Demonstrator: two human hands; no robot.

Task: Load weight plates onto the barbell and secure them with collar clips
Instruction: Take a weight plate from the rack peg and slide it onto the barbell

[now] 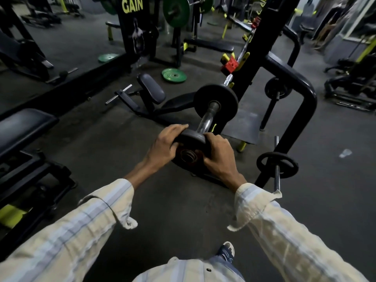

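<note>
A chrome barbell sleeve (207, 122) points toward me from a black rack. One black weight plate (215, 102) sits far up the sleeve. A second, smaller black plate (191, 143) is at the sleeve's near end, its centre hole facing me. My left hand (165, 146) grips its left rim and my right hand (218, 157) grips its right rim. Whether the sleeve tip is inside the hole is hidden by the plate. Red collar clips (231, 65) sit further along the bar near the rack upright.
Two black plates hang on storage pegs (277, 164) of the rack at right. Green plates (174, 75) lie on the floor beyond a low black bench (151, 89). A padded bench (22, 127) stands at left. My foot (226, 251) is below.
</note>
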